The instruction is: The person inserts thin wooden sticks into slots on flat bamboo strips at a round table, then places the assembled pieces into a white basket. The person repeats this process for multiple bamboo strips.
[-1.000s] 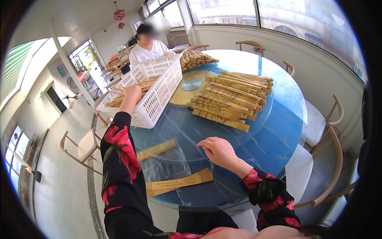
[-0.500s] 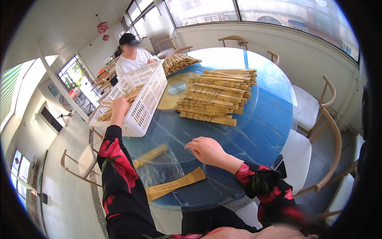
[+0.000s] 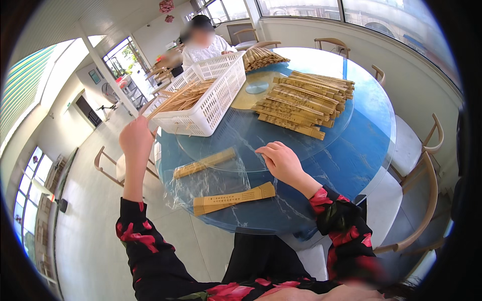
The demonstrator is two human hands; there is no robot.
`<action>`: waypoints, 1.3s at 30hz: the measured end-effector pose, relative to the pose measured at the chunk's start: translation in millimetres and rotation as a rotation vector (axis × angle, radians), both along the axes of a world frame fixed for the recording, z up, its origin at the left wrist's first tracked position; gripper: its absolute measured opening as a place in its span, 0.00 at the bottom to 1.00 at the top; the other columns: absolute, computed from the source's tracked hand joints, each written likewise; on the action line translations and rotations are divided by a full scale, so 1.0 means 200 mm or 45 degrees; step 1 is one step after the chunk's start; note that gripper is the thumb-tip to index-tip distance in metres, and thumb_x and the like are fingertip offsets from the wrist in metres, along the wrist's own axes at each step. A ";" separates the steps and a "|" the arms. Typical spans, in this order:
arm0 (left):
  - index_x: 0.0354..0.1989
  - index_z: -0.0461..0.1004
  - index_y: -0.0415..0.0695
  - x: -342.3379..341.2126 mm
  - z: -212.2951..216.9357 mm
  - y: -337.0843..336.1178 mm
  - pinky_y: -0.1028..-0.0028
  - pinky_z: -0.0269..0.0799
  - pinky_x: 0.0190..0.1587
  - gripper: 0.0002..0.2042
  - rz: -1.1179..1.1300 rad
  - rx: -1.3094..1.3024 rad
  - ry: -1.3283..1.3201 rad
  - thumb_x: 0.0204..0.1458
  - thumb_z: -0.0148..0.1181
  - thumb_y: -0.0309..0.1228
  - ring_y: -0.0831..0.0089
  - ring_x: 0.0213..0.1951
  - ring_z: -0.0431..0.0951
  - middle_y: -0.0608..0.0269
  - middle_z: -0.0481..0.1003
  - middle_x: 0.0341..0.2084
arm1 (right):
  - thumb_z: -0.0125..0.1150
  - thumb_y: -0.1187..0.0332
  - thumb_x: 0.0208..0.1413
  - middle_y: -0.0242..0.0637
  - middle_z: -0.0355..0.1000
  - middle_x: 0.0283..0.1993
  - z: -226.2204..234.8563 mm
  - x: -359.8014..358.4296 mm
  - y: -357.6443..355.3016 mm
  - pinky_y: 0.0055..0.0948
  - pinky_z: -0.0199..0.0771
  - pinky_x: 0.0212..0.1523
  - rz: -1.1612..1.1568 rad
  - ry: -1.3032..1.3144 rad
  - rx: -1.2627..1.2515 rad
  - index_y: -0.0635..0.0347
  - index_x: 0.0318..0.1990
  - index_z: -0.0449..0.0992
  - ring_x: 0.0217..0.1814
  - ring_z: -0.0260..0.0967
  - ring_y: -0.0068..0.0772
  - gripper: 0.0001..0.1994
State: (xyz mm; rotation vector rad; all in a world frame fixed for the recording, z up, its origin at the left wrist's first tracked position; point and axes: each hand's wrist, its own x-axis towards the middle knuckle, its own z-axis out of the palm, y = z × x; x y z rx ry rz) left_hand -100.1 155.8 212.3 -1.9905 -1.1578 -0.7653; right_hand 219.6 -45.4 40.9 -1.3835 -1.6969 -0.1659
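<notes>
At the left edge of the table, my left hand (image 3: 136,136) is closed around the near end of thin wooden sticks (image 3: 164,104). They slope up over the corner of a white slotted plastic basket (image 3: 213,113), which holds many more sticks; how many I grip cannot be made out. My right hand (image 3: 285,161) hovers over the table with its fingers loosely bent and nothing visible in them. Below it lies a flat gold printed paper sleeve (image 3: 235,198), apparently overlapping another. A second gold piece (image 3: 205,163) lies beyond it on crinkled clear plastic film (image 3: 183,189).
A large pile of gold printed strips (image 3: 304,103) covers the far middle of the round blue glass-topped table (image 3: 346,150). Another bundle (image 3: 263,59) is behind the basket. Across the table sits a person in white (image 3: 208,51). Wooden chairs (image 3: 419,200) stand around.
My left hand has come out of the basket toward the table's left edge, drawing sticks with it. My right hand stays over the table. The view has shifted, moving everything in the picture.
</notes>
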 end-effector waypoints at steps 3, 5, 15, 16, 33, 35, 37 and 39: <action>0.28 0.73 0.40 -0.08 -0.17 -0.38 0.69 0.67 0.26 0.11 -0.240 -0.569 -0.421 0.62 0.51 0.29 0.70 0.21 0.74 0.61 0.74 0.18 | 0.60 0.70 0.58 0.32 0.73 0.48 0.04 -0.05 -0.05 0.37 0.71 0.53 -0.113 -0.134 0.249 0.51 0.54 0.77 0.52 0.70 0.36 0.16; 0.28 0.73 0.40 -0.08 -0.35 -0.54 0.73 0.64 0.25 0.10 -0.449 -1.023 -0.626 0.62 0.51 0.28 0.75 0.19 0.72 0.64 0.72 0.16 | 0.61 0.69 0.57 0.30 0.72 0.48 0.11 -0.13 -0.09 0.37 0.69 0.57 -0.182 -0.306 0.507 0.47 0.58 0.75 0.54 0.69 0.33 0.20; 0.32 0.73 0.39 0.19 -0.85 -0.70 0.74 0.67 0.29 0.05 -0.674 -1.119 -0.595 0.59 0.57 0.25 0.73 0.25 0.75 0.62 0.74 0.24 | 0.63 0.69 0.51 0.26 0.68 0.30 -0.07 -0.16 -0.06 0.34 0.75 0.36 0.145 -0.680 -0.291 0.40 0.62 0.72 0.34 0.74 0.33 0.27; 0.32 0.74 0.39 0.21 -0.86 -0.71 0.72 0.68 0.31 0.03 -0.647 -1.023 -0.628 0.57 0.59 0.25 0.71 0.27 0.75 0.61 0.75 0.26 | 0.62 0.69 0.52 0.29 0.71 0.31 -0.08 -0.15 -0.06 0.37 0.74 0.29 0.122 -0.607 -0.274 0.43 0.56 0.75 0.30 0.75 0.39 0.22; 0.35 0.81 0.42 0.31 -1.04 -0.79 0.66 0.71 0.45 0.12 -1.094 -0.953 -0.545 0.39 0.72 0.27 0.62 0.39 0.76 0.64 0.80 0.35 | 0.56 0.70 0.61 0.42 0.77 0.39 -0.10 -0.12 -0.06 0.45 0.74 0.42 0.229 0.000 -0.369 0.58 0.45 0.77 0.42 0.74 0.51 0.08; 0.35 0.82 0.42 0.31 -1.04 -0.79 0.67 0.71 0.44 0.12 -1.095 -0.955 -0.564 0.39 0.72 0.26 0.62 0.39 0.76 0.64 0.80 0.34 | 0.56 0.70 0.60 0.43 0.77 0.39 -0.12 -0.11 -0.05 0.45 0.73 0.41 0.202 -0.014 -0.367 0.59 0.44 0.77 0.42 0.74 0.51 0.08; 0.34 0.82 0.42 0.30 -1.05 -0.78 0.67 0.71 0.44 0.11 -1.094 -0.949 -0.559 0.40 0.71 0.25 0.63 0.39 0.76 0.64 0.81 0.34 | 0.56 0.70 0.59 0.41 0.76 0.37 -0.12 -0.12 -0.06 0.44 0.73 0.42 0.231 -0.044 -0.399 0.58 0.43 0.77 0.41 0.73 0.50 0.08; 0.34 0.82 0.42 0.29 -1.06 -0.78 0.67 0.71 0.44 0.10 -1.093 -0.934 -0.553 0.41 0.70 0.25 0.63 0.38 0.77 0.64 0.81 0.34 | 0.57 0.70 0.58 0.40 0.75 0.36 -0.12 -0.13 -0.06 0.43 0.74 0.43 0.252 -0.116 -0.404 0.58 0.42 0.77 0.41 0.73 0.48 0.07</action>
